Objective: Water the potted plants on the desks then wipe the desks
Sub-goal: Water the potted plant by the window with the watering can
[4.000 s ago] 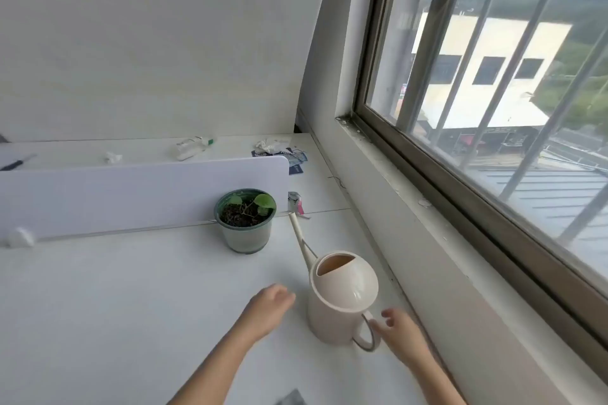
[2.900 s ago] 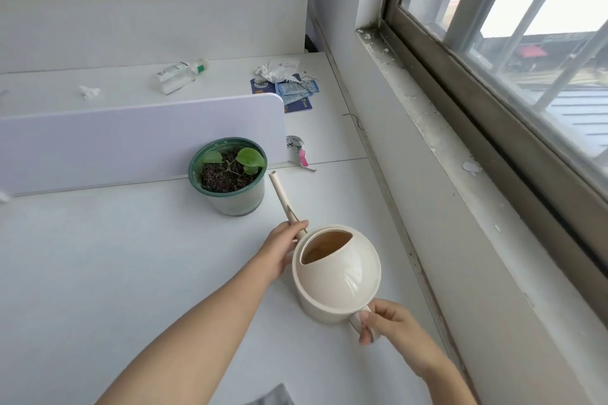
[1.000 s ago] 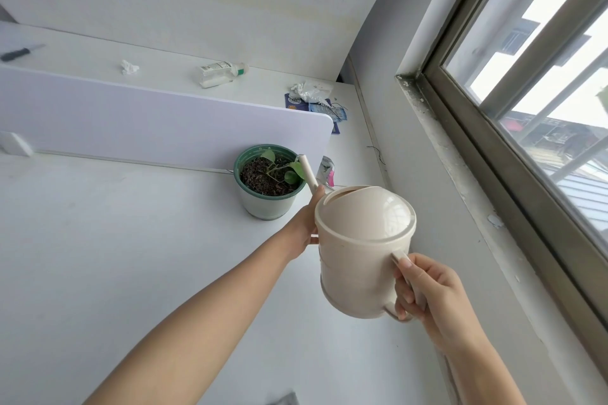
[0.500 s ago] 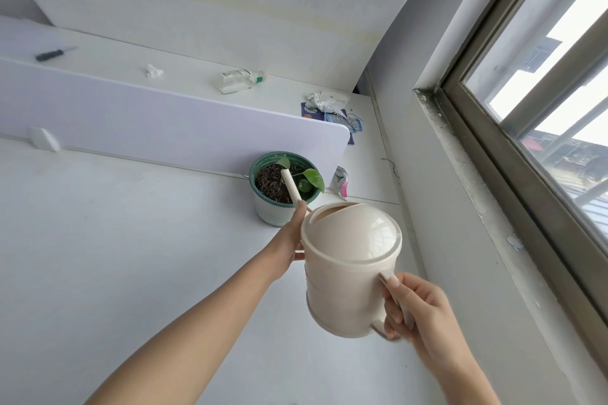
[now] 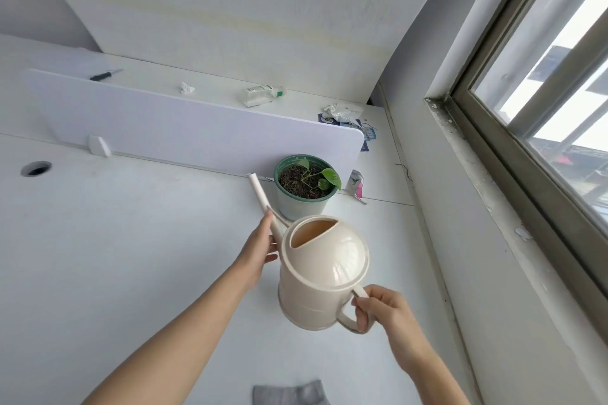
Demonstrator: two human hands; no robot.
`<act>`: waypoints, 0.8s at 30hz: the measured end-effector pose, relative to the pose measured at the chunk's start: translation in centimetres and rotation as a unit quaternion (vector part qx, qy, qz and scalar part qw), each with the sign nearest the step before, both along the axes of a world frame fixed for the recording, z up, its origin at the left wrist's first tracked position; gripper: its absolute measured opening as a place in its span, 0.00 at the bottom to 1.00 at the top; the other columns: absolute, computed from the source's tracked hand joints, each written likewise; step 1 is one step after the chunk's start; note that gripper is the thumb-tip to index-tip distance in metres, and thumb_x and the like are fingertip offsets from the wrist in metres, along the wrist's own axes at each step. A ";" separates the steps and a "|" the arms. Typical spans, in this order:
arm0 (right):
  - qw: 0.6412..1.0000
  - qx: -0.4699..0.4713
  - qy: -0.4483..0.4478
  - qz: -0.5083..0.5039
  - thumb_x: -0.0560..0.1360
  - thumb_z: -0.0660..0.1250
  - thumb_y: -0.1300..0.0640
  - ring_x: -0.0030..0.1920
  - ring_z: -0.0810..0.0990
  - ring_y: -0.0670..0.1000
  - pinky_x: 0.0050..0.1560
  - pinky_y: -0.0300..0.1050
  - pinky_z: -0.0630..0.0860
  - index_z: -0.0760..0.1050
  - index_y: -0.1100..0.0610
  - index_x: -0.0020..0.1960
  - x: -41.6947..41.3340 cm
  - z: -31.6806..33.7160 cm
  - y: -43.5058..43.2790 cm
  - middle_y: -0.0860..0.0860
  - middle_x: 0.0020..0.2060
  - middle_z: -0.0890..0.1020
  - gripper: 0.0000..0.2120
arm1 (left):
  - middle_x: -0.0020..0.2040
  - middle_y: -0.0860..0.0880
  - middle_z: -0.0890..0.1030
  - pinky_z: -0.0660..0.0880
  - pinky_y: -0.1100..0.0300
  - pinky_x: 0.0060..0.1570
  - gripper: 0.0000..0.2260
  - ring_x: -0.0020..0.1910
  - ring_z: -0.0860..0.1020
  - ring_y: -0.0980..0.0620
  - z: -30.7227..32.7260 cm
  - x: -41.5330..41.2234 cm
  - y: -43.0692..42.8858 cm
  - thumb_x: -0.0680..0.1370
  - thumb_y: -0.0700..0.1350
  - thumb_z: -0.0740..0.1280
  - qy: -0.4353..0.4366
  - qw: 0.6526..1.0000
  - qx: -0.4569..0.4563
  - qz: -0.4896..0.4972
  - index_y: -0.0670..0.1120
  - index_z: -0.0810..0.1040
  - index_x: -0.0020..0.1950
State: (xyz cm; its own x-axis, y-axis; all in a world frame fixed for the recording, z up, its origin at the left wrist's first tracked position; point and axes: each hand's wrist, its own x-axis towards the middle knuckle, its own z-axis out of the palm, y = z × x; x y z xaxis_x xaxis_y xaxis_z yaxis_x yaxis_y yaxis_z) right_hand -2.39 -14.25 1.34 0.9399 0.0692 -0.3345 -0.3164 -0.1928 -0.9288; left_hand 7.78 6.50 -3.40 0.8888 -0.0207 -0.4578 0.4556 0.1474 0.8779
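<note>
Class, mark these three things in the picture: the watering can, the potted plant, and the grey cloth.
watering can (image 5: 324, 276): head view, on its domed cream body.
potted plant (image 5: 297, 186): head view, on the dark soil inside the green rim.
grey cloth (image 5: 289, 395): head view, on its middle, at the picture's bottom edge.

Cream watering can (image 5: 324, 276), plain. Dark green pot rim (image 5: 285, 164) with green leaves (image 5: 331, 177). White bench (image 5: 115, 240); grey cloth (image 5: 291, 394) at bottom centre.
</note>
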 end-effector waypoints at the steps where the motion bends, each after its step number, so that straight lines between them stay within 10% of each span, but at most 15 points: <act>1: 1.000 -0.003 0.007 0.008 0.60 0.62 0.59 0.24 0.70 0.46 0.30 0.32 0.70 0.72 0.63 0.33 -0.1 -0.5 0.4 0.52 0.21 0.74 0.07 | 0.54 0.42 0.81 0.71 0.55 0.49 0.28 0.50 0.77 0.48 -0.2 -0.5 0.7 0.78 0.62 0.48 0.004 1.000 0.001 0.015 0.43 0.74 0.63; 14: 0.988 -0.058 0.053 0.136 0.58 0.61 0.62 0.32 0.70 0.46 0.30 0.29 0.66 0.71 0.57 0.32 -0.3 -4.7 6.9 0.48 0.28 0.74 0.04 | 0.59 0.39 0.78 0.68 0.47 0.63 0.21 0.53 0.76 0.44 -2.0 -6.9 9.2 0.80 0.56 0.52 0.040 0.988 0.021 0.145 0.43 0.72 0.62; 24: 0.974 -0.062 0.045 0.212 0.67 0.61 0.69 0.29 0.66 0.45 0.28 0.31 0.62 0.70 0.60 0.38 -1.5 -5.8 10.5 0.50 0.29 0.69 0.06 | 0.40 0.44 0.75 0.68 0.59 0.36 0.10 0.36 0.73 0.49 -1.3 -9.3 12.5 0.79 0.48 0.57 0.062 0.981 0.051 0.177 0.43 0.72 0.52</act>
State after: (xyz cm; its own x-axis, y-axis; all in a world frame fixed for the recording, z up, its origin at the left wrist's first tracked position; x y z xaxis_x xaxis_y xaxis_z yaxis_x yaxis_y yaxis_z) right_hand -3.86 -3.78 -4.42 0.8017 0.3991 -0.4450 -0.2629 -0.4332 -0.8621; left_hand -1.56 19.02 -4.65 0.7698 0.3298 -0.5465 0.4958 0.2301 0.8374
